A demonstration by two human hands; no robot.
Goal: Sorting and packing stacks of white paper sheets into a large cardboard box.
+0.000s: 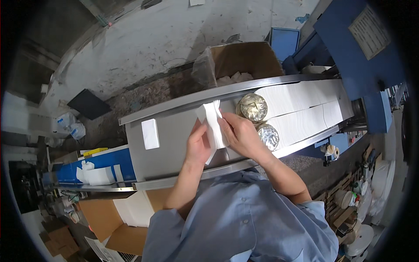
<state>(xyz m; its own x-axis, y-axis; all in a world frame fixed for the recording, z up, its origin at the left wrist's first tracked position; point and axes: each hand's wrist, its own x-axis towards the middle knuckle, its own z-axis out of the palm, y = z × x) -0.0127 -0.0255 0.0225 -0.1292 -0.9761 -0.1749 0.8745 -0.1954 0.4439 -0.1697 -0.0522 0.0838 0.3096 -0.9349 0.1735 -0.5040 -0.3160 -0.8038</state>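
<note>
Above the metal table [172, 163], a thin stack of white papers [214, 124] stands on edge between my hands, its top edges slightly fanned. My left hand [197, 146] closes on its left side, and my right hand [240, 133] grips the right side. A loose white sheet hangs at the stack's lower left. Just right of my right hand sit two round, foil-wrapped blocks [254, 108], against the ends of two long rows of upright white papers [301, 107]. A small flat white stack [150, 134] lies to the left.
An open cardboard box [246, 59] with crumpled white material stands behind the table. Blue machinery [349, 39] borders the right end. At left, a blue surface [124, 161] carries white papers. Another open cardboard box [102, 212] sits at lower left, below the table's near edge.
</note>
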